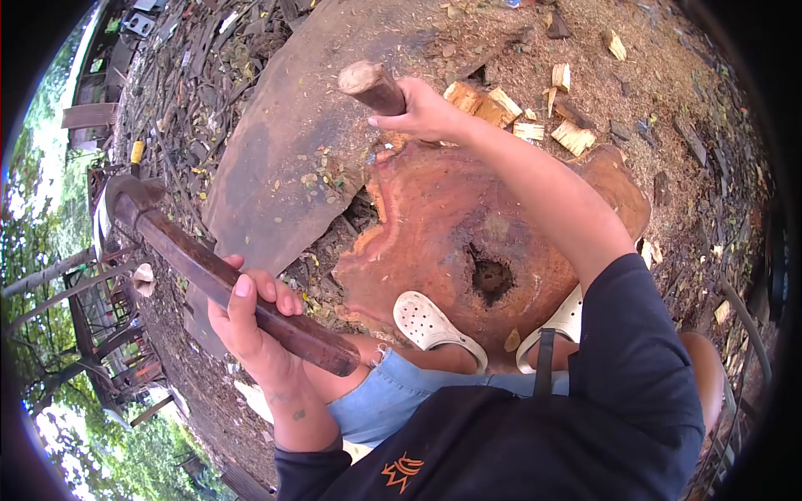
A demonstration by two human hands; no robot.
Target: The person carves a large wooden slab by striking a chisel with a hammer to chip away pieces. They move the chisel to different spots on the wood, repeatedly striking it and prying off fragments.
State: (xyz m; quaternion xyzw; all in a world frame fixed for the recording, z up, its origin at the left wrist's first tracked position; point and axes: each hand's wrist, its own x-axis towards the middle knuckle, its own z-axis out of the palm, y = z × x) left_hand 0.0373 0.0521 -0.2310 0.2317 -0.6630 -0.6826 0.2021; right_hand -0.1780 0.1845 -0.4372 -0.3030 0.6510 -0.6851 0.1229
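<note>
My left hand (255,321) is wrapped round the dark wooden handle of an axe (225,280). The tool slants across the left side, its metal head (125,204) up and away from me and its handle end near my knee. Farther forward, my right hand (422,113) grips a short piece of wood (380,90) with dark bark and a pale cut end facing left. It is held above the far edge of a broad reddish tree stump (434,225). My right fingers are partly hidden behind the wood.
The stump has a dark hole (491,278) near my feet in white clogs (430,321). Several split wood chunks (572,138) lie beyond it. A flat grey-brown slab (276,167) lies to the left, with wood chips and leaf litter around.
</note>
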